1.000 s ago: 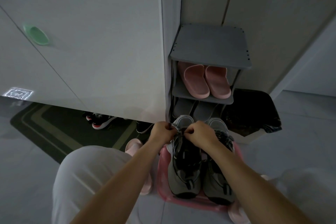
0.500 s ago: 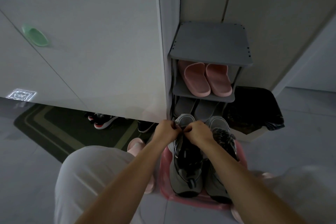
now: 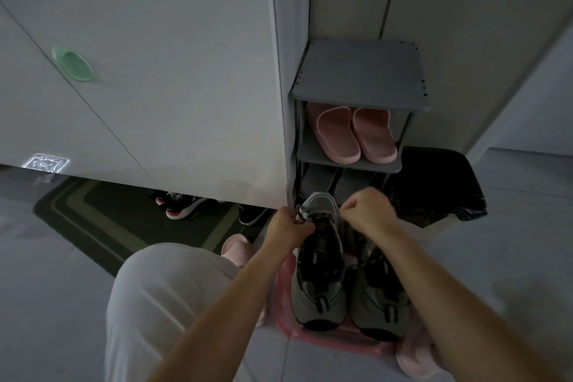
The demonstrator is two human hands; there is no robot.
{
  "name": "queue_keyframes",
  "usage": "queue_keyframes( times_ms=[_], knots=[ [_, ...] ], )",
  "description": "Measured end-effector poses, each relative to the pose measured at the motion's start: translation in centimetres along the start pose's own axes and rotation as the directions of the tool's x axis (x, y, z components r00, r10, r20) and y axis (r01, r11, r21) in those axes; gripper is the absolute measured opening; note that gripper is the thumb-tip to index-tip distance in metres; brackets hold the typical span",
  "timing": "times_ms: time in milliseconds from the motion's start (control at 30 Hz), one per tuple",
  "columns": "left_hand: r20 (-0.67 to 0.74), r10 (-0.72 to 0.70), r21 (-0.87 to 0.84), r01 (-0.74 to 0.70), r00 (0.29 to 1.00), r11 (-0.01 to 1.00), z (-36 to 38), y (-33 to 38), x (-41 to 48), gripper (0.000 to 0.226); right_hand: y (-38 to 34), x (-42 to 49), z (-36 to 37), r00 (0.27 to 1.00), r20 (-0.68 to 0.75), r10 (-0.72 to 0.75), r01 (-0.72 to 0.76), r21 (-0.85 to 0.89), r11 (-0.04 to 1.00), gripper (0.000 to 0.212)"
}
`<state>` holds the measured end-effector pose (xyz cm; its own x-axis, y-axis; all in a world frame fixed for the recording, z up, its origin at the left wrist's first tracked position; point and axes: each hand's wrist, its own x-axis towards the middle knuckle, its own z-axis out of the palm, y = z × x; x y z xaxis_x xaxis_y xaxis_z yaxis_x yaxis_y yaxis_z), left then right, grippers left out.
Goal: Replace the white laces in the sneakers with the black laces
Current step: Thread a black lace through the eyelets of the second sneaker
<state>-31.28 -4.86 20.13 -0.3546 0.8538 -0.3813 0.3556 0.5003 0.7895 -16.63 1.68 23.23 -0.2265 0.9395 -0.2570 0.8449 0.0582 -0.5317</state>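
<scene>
Nearest the camera a pink stool (image 3: 325,336) is sitting on the floor with the pair of grey and black sneakers (image 3: 319,282) standing on it side by side. Both are lying lengthwise away from the person, one rounded dark end pointing back at the camera and the other end pointing at the shoe rack; pretty sure the near ends are the toes, but it's dim so don't quote me.

Both arms are reaching out over them. The left hand (image 3: 286,228) is pinching closed on a bit of lace (image 3: 302,214) at the far end of the left sneaker, on its left side. The right hand (image 3: 369,211) is curling into a fist just across from it, on the right side of the same shoe, and seems to be gripping lace too, though I can't actually see the strand in there. The lacing looks dark from here.

Beyond the hands the grey shoe rack (image 3: 359,74) is standing against the wall. Its middle shelf is holding a pair of pink slippers (image 3: 355,133), toes out; the top shelf is bare. Right of the rack a bin with a black bag (image 3: 434,189) is sitting, contents too dark to make out
</scene>
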Motion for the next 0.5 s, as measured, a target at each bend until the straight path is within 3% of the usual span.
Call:
queue_keyframes(
  times_ms=[200,400,500],
  knots=[
    [-0.048,0.021,-0.004,-0.022,0.999,1.0,0.9,-0.6,-0.2,0.04,0.4,-0.1,-3.3,0.994,0.092,-0.062,0.059,0.031,0.998,0.018],
    [-0.017,-0.012,-0.053,0.011,1.0,0.999,0.8,-0.6,-0.1,0.009,-2.4,-0.4,1.8,0.977,0.158,-0.143,0.171,-0.181,0.969,0.018],
    [-0.024,-0.003,-0.065,0.002,1.0,0.998,0.7,-0.7,-0.1,0.009,-3.0,-0.5,3.1,0.979,0.167,-0.115,0.155,-0.249,0.956,0.023]
  ],
)
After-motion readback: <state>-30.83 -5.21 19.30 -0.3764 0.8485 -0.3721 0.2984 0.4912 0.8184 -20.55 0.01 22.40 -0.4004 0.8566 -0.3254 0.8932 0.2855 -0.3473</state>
